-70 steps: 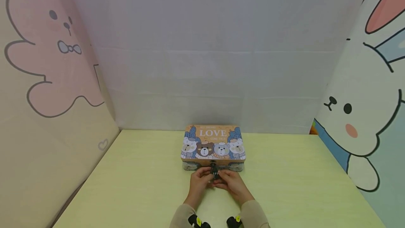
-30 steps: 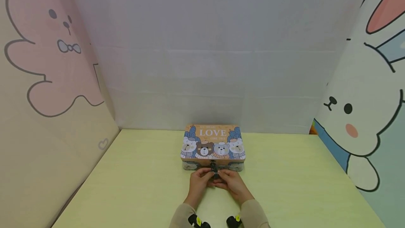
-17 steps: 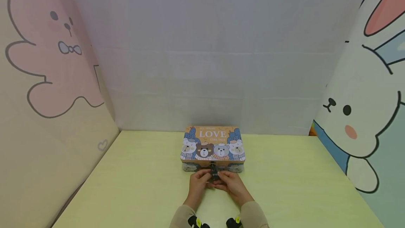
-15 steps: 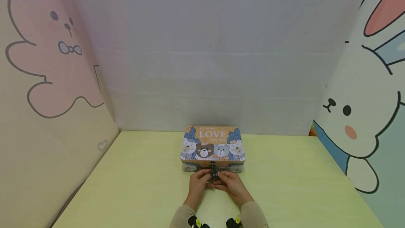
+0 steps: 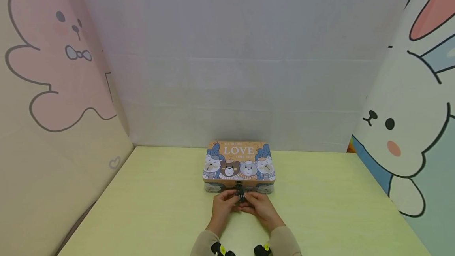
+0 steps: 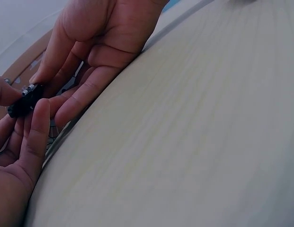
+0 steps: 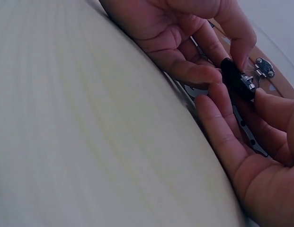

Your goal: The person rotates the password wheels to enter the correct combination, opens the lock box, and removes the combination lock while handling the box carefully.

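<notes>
A small black combination padlock with silvery wheels hangs at the front latch of a tin box. The box lid has bears and the word LOVE on it. My left hand pinches the padlock from the left side, thumb against its body. From the right, the thumb and fingers of my right hand grip it too. In the left wrist view, the padlock sits between both hands' fingertips. The right wrist view shows its wheels facing up, with part of the body hidden by fingers.
The pale yellow table spreads to both sides. Behind the box rises a white cloth wall, with cartoon-printed panels left and right. Black wrist cameras sit at the sleeve cuffs.
My left thumb has shifted slightly right over the padlock since half a second ago. The right hand and the tin box have stayed in place.
</notes>
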The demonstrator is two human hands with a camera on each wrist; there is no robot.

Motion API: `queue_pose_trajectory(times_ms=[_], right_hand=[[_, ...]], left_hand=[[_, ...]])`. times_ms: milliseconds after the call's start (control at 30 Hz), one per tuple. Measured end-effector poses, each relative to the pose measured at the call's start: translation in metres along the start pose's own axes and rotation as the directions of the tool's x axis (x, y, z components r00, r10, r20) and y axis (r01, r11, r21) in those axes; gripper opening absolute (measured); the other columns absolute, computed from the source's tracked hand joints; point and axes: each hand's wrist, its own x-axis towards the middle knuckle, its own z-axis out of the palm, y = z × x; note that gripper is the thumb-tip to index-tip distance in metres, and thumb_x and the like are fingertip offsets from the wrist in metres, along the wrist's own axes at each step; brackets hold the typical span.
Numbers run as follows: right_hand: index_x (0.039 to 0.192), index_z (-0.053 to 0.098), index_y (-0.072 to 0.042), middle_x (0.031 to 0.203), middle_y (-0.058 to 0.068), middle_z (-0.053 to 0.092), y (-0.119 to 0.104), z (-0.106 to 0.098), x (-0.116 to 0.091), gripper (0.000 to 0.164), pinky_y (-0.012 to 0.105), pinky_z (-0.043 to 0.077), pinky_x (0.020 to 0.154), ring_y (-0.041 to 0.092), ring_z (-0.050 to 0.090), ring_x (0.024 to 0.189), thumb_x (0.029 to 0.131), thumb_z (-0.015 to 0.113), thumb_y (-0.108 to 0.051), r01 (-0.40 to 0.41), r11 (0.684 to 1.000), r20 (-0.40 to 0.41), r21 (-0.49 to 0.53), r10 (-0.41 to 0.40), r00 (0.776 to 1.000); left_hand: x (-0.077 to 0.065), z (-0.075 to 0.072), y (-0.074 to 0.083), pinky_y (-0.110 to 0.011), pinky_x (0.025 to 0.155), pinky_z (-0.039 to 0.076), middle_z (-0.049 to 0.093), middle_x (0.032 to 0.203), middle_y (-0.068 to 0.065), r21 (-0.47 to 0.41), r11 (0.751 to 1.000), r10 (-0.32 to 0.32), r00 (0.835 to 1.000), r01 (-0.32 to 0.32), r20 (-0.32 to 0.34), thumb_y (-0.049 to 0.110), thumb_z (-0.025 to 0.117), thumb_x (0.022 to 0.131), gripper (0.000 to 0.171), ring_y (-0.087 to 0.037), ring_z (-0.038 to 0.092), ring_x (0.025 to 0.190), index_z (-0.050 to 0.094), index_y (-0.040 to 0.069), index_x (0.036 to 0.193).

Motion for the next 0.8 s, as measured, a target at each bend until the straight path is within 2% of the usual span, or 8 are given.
queue_pose_trajectory(times_ms=[100,133,200,433,567,800], right_hand=[[0.116,0.062,0.015,0.087,0.006,0.065,0.000,0.000,0.000,0.025,0.028,0.061,0.078,0.013,0.067,0.077,0.104,0.047,-0.002,0.004,1.000,-0.001,0.000,-0.004,1.000],[0.116,0.061,0.015,0.088,0.006,0.066,0.000,0.000,0.000,0.025,0.028,0.061,0.078,0.013,0.067,0.077,0.104,0.046,-0.002,0.004,1.000,-0.002,-0.001,-0.004,1.000],[0.116,0.061,0.015,0.088,0.006,0.066,0.000,0.000,0.000,0.026,0.028,0.061,0.078,0.013,0.067,0.077,0.105,0.046,-0.002,0.002,1.000,-0.004,0.001,-0.002,1.000],[0.117,0.061,0.015,0.088,0.007,0.065,0.001,-0.001,0.000,0.026,0.029,0.061,0.078,0.013,0.067,0.077,0.104,0.047,-0.003,-0.004,1.000,-0.001,0.010,0.004,1.000],[0.117,0.060,0.016,0.088,0.007,0.065,0.001,-0.001,0.000,0.026,0.029,0.061,0.078,0.013,0.068,0.077,0.105,0.047,-0.003,-0.004,1.000,0.002,0.011,0.004,1.000],[0.117,0.060,0.016,0.090,0.007,0.065,0.000,-0.001,0.000,0.026,0.029,0.061,0.079,0.014,0.067,0.078,0.104,0.047,-0.003,0.003,1.000,0.003,0.009,-0.003,1.000]], left_hand=[[0.000,0.002,0.006,-0.029,0.055,0.061,0.070,0.087,-0.009,0.005,0.998,-0.061,0.998,0.061,-0.011,-0.005,0.068,0.083,0.026,-0.011,0.066,0.069,0.067,-0.017,0.105],[0.001,0.003,0.008,-0.028,0.055,0.061,0.070,0.088,-0.010,0.013,0.994,-0.108,0.994,0.108,-0.029,-0.006,0.068,0.083,0.027,-0.012,0.065,0.068,0.066,-0.019,0.107],[0.001,0.004,0.010,-0.026,0.054,0.060,0.070,0.089,-0.012,0.013,0.989,-0.149,0.988,0.149,-0.041,-0.007,0.067,0.083,0.028,-0.012,0.065,0.066,0.064,-0.020,0.109],[0.003,0.002,0.003,-0.026,0.053,0.060,0.072,0.092,-0.018,0.019,0.987,-0.156,0.987,0.157,-0.041,-0.006,0.066,0.086,0.027,-0.013,0.065,0.057,0.065,-0.019,0.109],[0.003,0.003,0.005,-0.026,0.052,0.059,0.072,0.093,-0.020,0.028,0.987,-0.159,0.987,0.160,-0.038,-0.006,0.066,0.086,0.026,-0.011,0.064,0.054,0.065,-0.020,0.108],[-0.007,0.008,0.033,-0.030,0.055,0.061,0.070,0.094,-0.024,0.060,0.992,-0.114,0.993,0.115,-0.019,-0.007,0.065,0.086,0.025,-0.015,0.066,0.055,0.064,-0.022,0.105]])
